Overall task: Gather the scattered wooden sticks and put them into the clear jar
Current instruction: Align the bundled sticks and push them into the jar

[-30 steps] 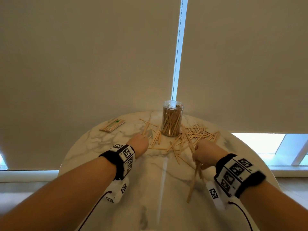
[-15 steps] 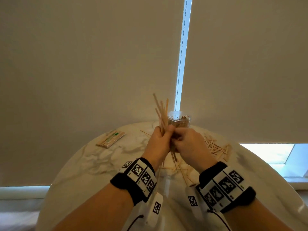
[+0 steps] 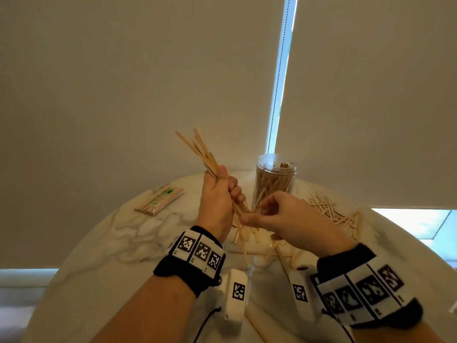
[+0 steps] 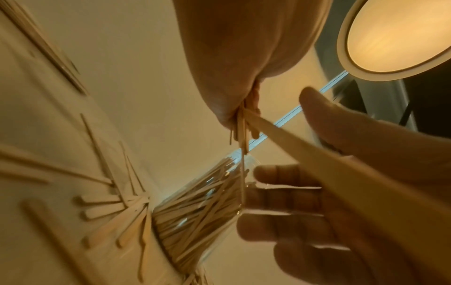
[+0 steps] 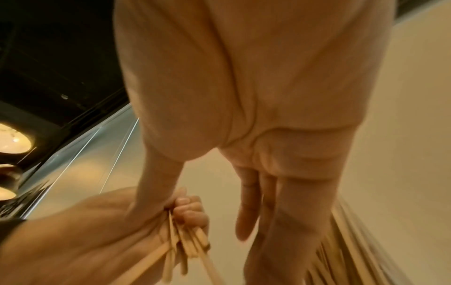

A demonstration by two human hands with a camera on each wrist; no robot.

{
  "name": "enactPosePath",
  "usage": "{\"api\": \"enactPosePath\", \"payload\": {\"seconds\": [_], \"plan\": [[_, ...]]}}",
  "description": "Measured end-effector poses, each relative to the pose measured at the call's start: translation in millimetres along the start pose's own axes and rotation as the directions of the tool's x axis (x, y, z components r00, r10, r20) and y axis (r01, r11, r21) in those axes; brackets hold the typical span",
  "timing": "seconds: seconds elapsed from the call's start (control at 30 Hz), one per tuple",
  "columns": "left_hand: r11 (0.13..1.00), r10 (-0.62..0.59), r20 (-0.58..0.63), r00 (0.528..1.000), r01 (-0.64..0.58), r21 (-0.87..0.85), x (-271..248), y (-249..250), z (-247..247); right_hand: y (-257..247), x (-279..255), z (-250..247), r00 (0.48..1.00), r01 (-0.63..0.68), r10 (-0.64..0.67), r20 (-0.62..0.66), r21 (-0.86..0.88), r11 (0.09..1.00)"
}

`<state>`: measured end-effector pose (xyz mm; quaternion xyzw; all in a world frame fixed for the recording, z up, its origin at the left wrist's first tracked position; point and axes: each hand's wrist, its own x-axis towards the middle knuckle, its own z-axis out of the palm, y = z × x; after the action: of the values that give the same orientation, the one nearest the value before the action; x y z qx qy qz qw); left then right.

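The left hand [image 3: 217,201] now stands raised above the round, white marble-veined worktop [image 3: 138,238], fingers curled tightly round a bundle of thin, flat, pale wooden sticks [image 3: 197,151] whose upper ends fan out above the fist and whose lower ends splay below it. A second ago both hands were down on the worktop gathering; half a second ago they met at the bundle; the right hand [image 3: 289,214] has since loosened and now lies just beside the bundle's lower ends, thumb and curled fingers near the sticks, though whether it pinches any cannot be told from these views. The gathering phase for this handful therefore appears complete, and transfer is judged the next step. The clear cylindrical plastic jar [image 3: 274,184] stands upright and lidless just beyond the hands, already largely packed with sticks. More loose sticks lie in a heap [image 3: 331,211] to the right of the jar and in a scatter under the hands [image 3: 247,236], so much remains. A flat wrapped packet of sticks with a green label [image 3: 159,200] lies well apart at left. The smooth, rigid sticks slide easily against each other.
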<state>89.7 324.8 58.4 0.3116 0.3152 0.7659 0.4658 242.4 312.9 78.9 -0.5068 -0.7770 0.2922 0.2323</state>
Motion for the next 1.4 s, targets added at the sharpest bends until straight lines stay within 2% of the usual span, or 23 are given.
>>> {"api": "enactPosePath", "payload": {"seconds": [0.1, 0.23, 0.37, 0.47, 0.6, 0.7, 0.77, 0.87, 0.93, 1.07, 1.17, 1.3, 1.4], "plan": [[0.996, -0.028, -0.018, 0.999, 0.026, -0.080, 0.4, -0.7, 5.5, 1.2, -0.5, 4.7, 0.981, -0.041, 0.039, 0.188, 0.008, 0.999], [0.993, -0.039, 0.001, 0.999, 0.039, -0.107, -0.6, -1.4, 9.9, -1.5, -1.5, 4.6, 0.969, -0.038, 0.010, 0.247, 0.110, 0.993], [0.995, -0.003, 0.028, 1.000, 0.005, -0.099, 0.0, 1.5, 9.2, -1.5, -0.1, 5.0, 0.983, 0.090, -0.079, 0.169, -0.061, 0.994], [0.995, 0.031, 0.003, 1.000, -0.030, -0.096, 2.3, 7.0, 8.4, -1.6, 1.1, 4.1, 0.986, 0.126, -0.109, 0.123, -0.144, 0.981], [0.990, 0.104, -0.131, 0.986, -0.115, -0.077, 14.1, 26.2, -5.9, 5.7, -4.4, -19.4, 0.983, 0.066, -0.018, 0.185, -0.256, 0.964], [0.995, 0.093, -0.180, 0.979, -0.098, -0.019, 19.2, 33.2, -16.2, 18.4, -7.0, -46.1, 0.989, -0.019, 0.056, 0.137, -0.260, 0.965], [0.999, 0.013, -0.135, 0.991, -0.006, 0.052, 14.5, 25.3, -13.8, 22.0, -7.4, -58.3, 0.999, -0.019, 0.024, 0.030, -0.143, 0.989], [0.980, -0.084, 0.036, 0.996, 0.076, 0.186, -4.9, 6.8, 7.8, 11.9, -10.9, -61.4, 0.982, 0.103, -0.084, -0.171, 0.103, 0.989], [0.957, -0.118, 0.141, 0.983, 0.075, 0.281, -20.6, -0.7, 26.3, 1.4, -11.2, -54.1, 0.963, 0.167, -0.145, -0.228, 0.081, 0.983], [0.903, -0.173, 0.266, 0.948, 0.045, 0.428, -42.9, -5.6, 43.6, -10.5, -7.2, -29.0, 0.948, 0.215, -0.246, -0.202, -0.167, 0.962], [0.919, -0.165, 0.313, 0.935, 0.031, 0.394, -47.5, -3.4, 45.2, -16.4, -7.3, -21.9, 0.943, 0.195, -0.253, -0.218, -0.258, 0.946], [0.914, -0.160, 0.295, 0.942, 0.029, 0.404, -44.7, -9.1, 42.1, -15.6, -10.2, -20.0, 0.952, 0.167, -0.235, -0.195, -0.312, 0.935], [0.894, -0.184, 0.238, 0.954, 0.061, 0.444, -37.2, -13.8, 33.8, -16.6, -14.9, -28.3, 0.976, 0.178, -0.212, -0.060, -0.352, 0.919]]}}
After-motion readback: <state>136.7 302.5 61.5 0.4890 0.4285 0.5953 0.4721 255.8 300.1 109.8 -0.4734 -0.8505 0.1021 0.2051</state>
